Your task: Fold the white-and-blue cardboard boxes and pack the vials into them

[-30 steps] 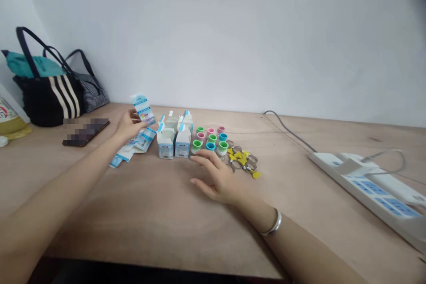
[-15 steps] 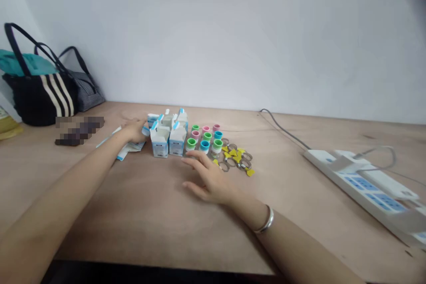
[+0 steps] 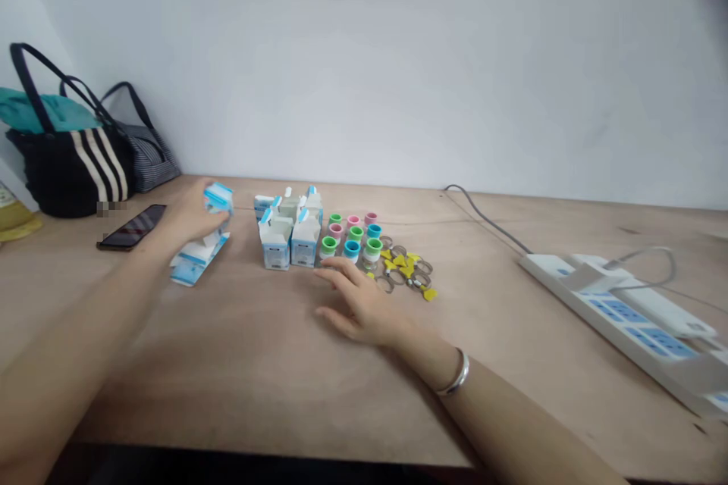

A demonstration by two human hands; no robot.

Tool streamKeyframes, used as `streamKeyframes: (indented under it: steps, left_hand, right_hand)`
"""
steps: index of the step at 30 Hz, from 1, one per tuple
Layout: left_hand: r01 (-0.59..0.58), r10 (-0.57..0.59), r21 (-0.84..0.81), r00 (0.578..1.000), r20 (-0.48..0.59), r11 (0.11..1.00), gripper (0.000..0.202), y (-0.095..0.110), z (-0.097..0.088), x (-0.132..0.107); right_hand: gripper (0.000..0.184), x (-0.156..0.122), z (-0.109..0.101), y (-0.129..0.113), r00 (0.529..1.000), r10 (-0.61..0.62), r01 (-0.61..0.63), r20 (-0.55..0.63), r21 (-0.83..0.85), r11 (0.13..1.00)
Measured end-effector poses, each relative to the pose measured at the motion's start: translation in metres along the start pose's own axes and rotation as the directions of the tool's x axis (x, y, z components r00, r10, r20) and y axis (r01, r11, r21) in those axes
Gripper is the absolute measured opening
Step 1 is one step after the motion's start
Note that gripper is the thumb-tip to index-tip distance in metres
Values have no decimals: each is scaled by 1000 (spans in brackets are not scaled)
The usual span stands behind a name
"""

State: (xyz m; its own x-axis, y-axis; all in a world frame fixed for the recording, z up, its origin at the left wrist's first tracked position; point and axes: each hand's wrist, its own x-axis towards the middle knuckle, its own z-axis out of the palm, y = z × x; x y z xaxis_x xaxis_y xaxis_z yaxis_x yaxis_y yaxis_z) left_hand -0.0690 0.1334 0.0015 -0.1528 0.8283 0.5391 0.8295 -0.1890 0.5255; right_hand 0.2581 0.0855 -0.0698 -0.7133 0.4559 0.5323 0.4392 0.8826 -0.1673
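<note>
My left hand (image 3: 190,212), blurred by motion, grips a small blue-and-white carton (image 3: 219,197) above the table. Beneath it lie folded or flattened blue-and-white cartons (image 3: 196,261). Fingers apart and holding nothing, my right hand (image 3: 358,307) rests low in front of small clear bottles with green, pink and blue rims (image 3: 351,248). Several open-topped cartons (image 3: 276,251) stand grouped to the left of the bottles. Rings with yellow tabs (image 3: 405,267) are heaped at the bottles' right, partly hidden by my right hand.
A power strip (image 3: 626,326) with plugs and a grey cable (image 3: 489,220) occupies the right side. At the left are a phone (image 3: 133,229), a black striped bag (image 3: 68,167), a grey bag (image 3: 149,151) and a yellowish container (image 3: 14,212). A wall stands behind.
My left hand has moved left, away from the standing cartons, with a carton in it. The flattened cartons lie differently and the phone shows more. My right hand is nearly still.
</note>
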Motion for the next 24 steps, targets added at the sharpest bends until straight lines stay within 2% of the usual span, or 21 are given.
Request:
streamKeyframes:
  steps: [2, 3, 4, 5, 6, 7, 9, 10, 11, 12, 13, 15, 18, 19, 21, 24]
  left_hand:
    - [17, 2, 208, 996, -90, 978, 67, 19, -23, -12]
    - [-10, 36, 229, 993, -108, 973, 70, 30, -32, -20]
    - [-82, 104, 207, 990, -99, 975, 72, 41, -39, -29]
    - [-221, 225, 145, 974, -16, 964, 73, 53, -44, -40]
    - [-382, 377, 47, 922, 88, 923, 73, 64, -45, -49]
    - [-510, 507, -53, 829, 238, 859, 71, 74, -42, -58]
    - [-619, 658, -260, 592, 465, 741, 70, 92, -29, -71]
    - [-630, 704, -352, 484, 519, 693, 71, 98, -19, -74]
    - [-623, 721, -401, 423, 549, 672, 70, 103, -7, -75]
    - [-618, 736, -437, 386, 556, 654, 67, 106, 5, -74]
    - [-614, 741, -452, 366, 563, 647, 66, 109, 17, -71]
    - [-624, 741, -446, 351, 573, 641, 64, 110, 40, -64]
    - [-666, 758, -424, 346, 553, 614, 65, 106, 63, -56]
    - [-682, 768, -412, 359, 531, 604, 63, 103, 67, -56]
    - [-714, 778, -362, 414, 472, 599, 54, 95, 71, -60]
    - [-736, 760, -215, 573, 307, 642, 34, 78, 69, -74]
  right_hand:
    - [46, 1, -1, -2, 998, 48, -48, -27, 16, 999]
    - [44, 2, -2, -2, 996, 82, -80, -44, 32, 996]
    - [43, 2, -3, -3, 990, 120, -116, -68, 55, 992]
    - [40, 2, -3, -3, 982, 158, -150, -99, 84, 985]
    - [36, 3, -4, -2, 970, 198, -182, -138, 120, 976]
    - [33, 2, -4, -1, 953, 238, -209, -188, 161, 964]
    - [34, 2, -4, 2, 900, 322, -249, -294, 260, 933]
    - [37, 1, -4, 4, 868, 360, -261, -342, 303, 917]
    - [41, 1, -5, 6, 840, 388, -269, -378, 331, 905]
    - [43, 0, -6, 7, 822, 401, -273, -405, 339, 900]
    - [45, 0, -7, 8, 814, 398, -273, -423, 327, 905]
    - [43, 1, -12, 9, 827, 353, -259, -437, 262, 930]
    - [36, 2, -20, 5, 904, 247, -202, -350, 160, 966]
    - [36, 2, -21, 3, 931, 212, -180, -296, 131, 975]
    - [40, 3, -20, 1, 970, 157, -143, -185, 83, 986]
    - [55, 2, -13, 1, 986, 121, -120, -112, 18, 993]
